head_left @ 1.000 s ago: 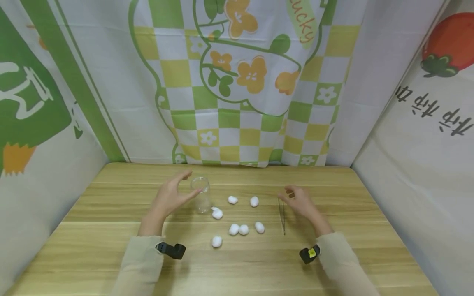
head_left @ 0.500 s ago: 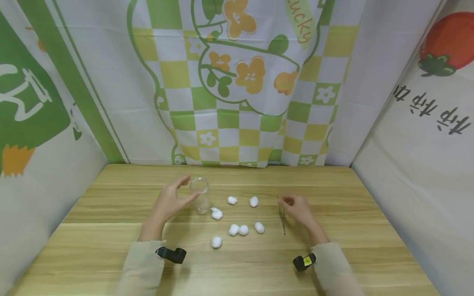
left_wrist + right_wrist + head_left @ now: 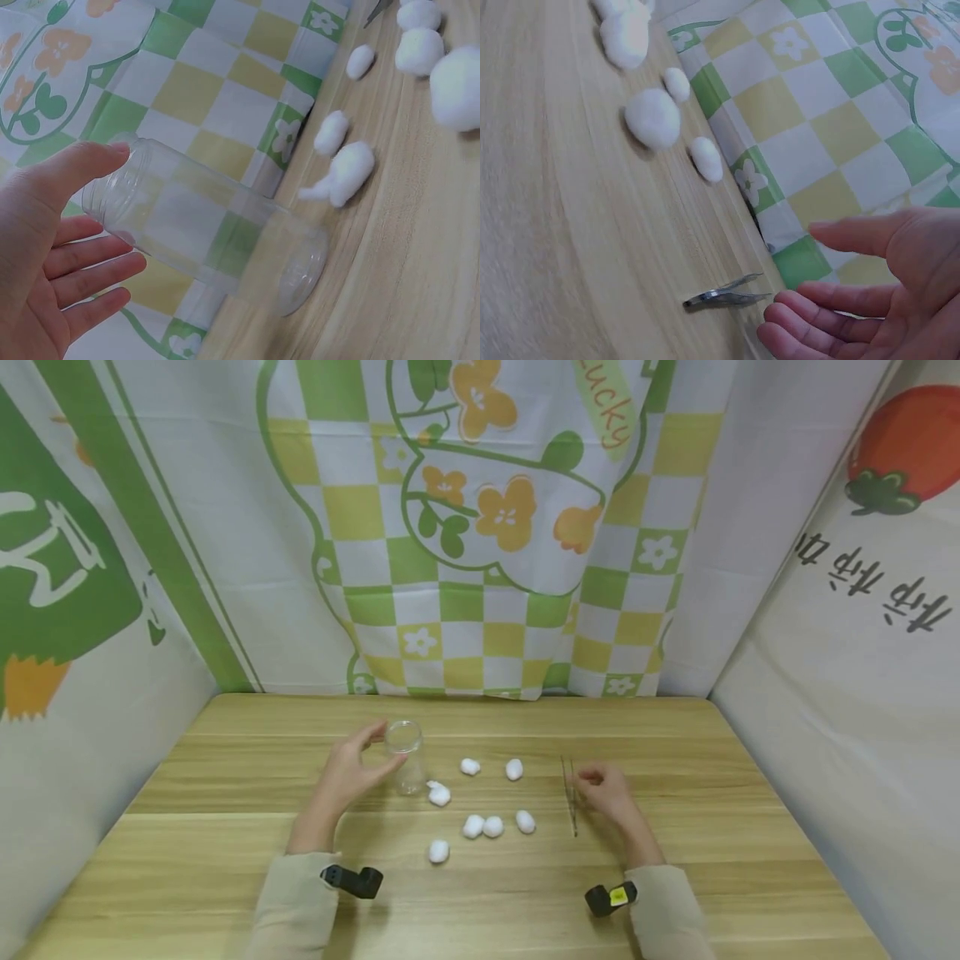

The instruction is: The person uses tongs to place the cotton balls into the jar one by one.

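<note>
A clear, lidless jar (image 3: pixel 409 770) stands upright on the table. My left hand (image 3: pixel 351 777) is beside its upper part, thumb and fingers spread on either side of the neck. In the left wrist view, the thumb overlaps the neck of the jar (image 3: pixel 210 217) and the fingers are fairly straight; firm contact cannot be told. Metal tweezers (image 3: pixel 716 297) lie on the table, their joined end towards me. My right hand (image 3: pixel 604 789) is just right of the tweezers (image 3: pixel 573 806), fingers loosely bent and holding nothing. Several white cotton balls (image 3: pixel 492 827) lie between the hands.
One cotton ball with a pulled-out wisp (image 3: pixel 439 794) lies close to the jar's base. Another cotton ball (image 3: pixel 438 852) is nearest to me. The wooden table (image 3: pixel 480 910) meets a checkered cloth (image 3: pixel 483 643) at the back, with printed cloth walls at both sides.
My right hand has moved down and towards me, from over the tweezers' tips to beside them. My left hand has drawn slightly nearer the jar. The tweezers and cotton balls stay put.
</note>
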The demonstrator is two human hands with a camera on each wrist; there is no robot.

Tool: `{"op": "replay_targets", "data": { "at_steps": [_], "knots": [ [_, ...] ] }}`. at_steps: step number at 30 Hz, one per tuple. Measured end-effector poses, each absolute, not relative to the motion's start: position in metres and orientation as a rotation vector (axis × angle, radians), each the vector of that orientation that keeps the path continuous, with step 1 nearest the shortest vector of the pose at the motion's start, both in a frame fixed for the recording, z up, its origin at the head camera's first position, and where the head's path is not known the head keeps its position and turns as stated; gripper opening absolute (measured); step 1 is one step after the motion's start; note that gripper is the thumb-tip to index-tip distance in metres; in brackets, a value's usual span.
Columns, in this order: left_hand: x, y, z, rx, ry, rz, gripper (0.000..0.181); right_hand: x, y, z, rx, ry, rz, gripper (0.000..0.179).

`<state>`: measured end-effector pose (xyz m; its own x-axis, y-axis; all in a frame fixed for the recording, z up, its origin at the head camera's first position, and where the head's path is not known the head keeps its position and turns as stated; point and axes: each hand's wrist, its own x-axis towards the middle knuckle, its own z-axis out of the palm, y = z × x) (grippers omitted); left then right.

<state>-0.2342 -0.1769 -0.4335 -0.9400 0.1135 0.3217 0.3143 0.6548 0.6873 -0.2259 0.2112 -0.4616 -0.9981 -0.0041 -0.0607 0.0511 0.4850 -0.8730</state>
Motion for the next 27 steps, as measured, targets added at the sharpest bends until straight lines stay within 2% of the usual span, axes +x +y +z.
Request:
{"op": "replay_targets", "data": {
  "at_steps": [5, 10, 27],
  "knots": [
    [-0.234, -0.175, -0.436, -0.342, -2.608, -1.195, 0.065, -0.223, 0.212, -0.465, 0.197, 2.574, -1.612, 0.042],
    [-0.235, -0.174, -0.44, -0.326, -2.617, -1.209, 0.066, -0.216, 0.204, -0.459, 0.403, 2.526, -1.603, 0.036],
    [-0.236, -0.168, -0.447, -0.275, -2.639, -1.28, 0.072, -0.21, 0.197, -0.463, 0.5, 2.525, -1.66, 0.026]
  ]
}}
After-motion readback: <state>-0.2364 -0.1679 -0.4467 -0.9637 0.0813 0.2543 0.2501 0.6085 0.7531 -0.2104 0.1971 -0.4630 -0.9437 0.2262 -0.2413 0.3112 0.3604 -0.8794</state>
